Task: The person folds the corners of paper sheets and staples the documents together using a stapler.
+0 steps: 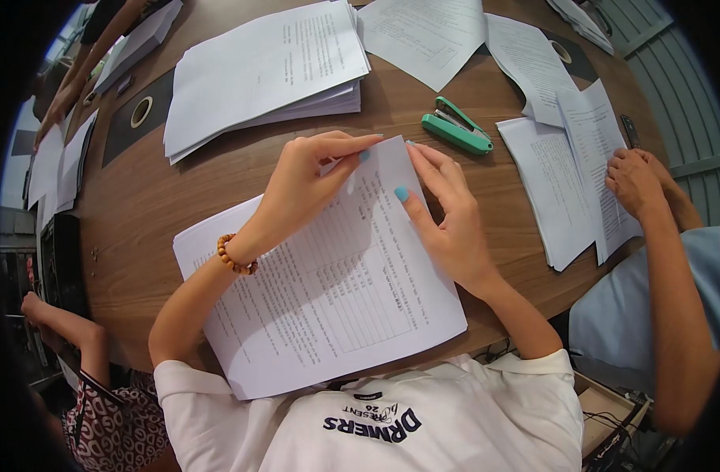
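A stack of printed sheets (321,295) lies tilted at the table's near edge, its lower side close to my white shirt. Its top sheet carries text and a ruled table. My left hand (317,177), with a beaded bracelet (236,255) at the wrist, pinches the far edge of the sheets between thumb and fingers. On the right side of the same corner, my right hand (450,216) has its thumb on the top sheet and its fingers around the edge. How many sheets each hand grips is hidden. A green stapler (457,127) rests beyond my right hand.
A thick paper pile (265,71) sits at the far left, with loose sheets (427,35) beside it. At right, a co-worker's hands (639,181) rest on more printed sheets (553,189). Another person's arm (77,330) shows at left. Round cable holes (141,112) pierce the wooden table (132,259).
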`<act>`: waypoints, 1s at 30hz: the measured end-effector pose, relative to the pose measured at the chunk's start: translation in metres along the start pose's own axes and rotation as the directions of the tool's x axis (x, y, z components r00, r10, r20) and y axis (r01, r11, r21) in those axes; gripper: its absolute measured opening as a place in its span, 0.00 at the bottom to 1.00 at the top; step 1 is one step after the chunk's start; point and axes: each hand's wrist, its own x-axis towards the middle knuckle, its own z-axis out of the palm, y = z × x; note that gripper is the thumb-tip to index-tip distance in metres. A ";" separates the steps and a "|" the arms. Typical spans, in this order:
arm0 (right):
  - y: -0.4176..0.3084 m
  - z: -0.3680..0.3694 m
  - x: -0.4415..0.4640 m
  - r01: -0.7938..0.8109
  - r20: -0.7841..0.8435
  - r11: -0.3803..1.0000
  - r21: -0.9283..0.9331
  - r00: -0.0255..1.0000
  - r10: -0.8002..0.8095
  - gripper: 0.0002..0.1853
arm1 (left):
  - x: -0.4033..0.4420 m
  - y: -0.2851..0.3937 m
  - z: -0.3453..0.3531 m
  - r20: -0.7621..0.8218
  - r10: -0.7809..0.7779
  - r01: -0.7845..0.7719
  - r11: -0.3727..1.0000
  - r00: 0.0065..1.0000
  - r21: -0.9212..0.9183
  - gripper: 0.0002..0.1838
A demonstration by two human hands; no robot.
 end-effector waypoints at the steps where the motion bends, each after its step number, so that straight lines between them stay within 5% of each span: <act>1: 0.000 0.000 0.000 0.002 0.005 1.000 0.002 1.000 -0.002 0.24 | 0.000 0.002 0.000 0.010 -0.030 0.030 1.000 0.999 0.009 0.18; 17: 0.006 -0.006 0.005 -0.016 0.004 0.999 0.051 1.000 0.016 0.22 | -0.003 -0.002 0.007 -0.032 -0.016 0.016 1.000 0.999 0.007 0.16; 21: 0.033 -0.032 0.036 0.075 -0.097 0.949 -0.306 0.989 -0.109 0.22 | -0.004 -0.002 0.007 -0.039 -0.013 0.014 1.000 0.999 0.020 0.15; 23: 0.054 -0.044 0.049 0.144 -0.046 0.732 -0.666 0.971 -0.234 0.25 | -0.004 -0.002 0.008 -0.031 -0.056 0.055 0.998 0.998 -0.020 0.18; 26: 0.072 -0.048 0.061 0.124 0.111 0.738 -0.663 0.992 -0.067 0.25 | -0.004 -0.004 0.009 -0.042 -0.045 0.046 0.999 0.998 0.015 0.18; 30: 0.065 -0.052 0.075 0.130 0.103 0.752 -0.646 0.991 -0.083 0.22 | -0.004 -0.004 0.011 -0.093 0.024 -0.025 1.000 0.995 -0.011 0.16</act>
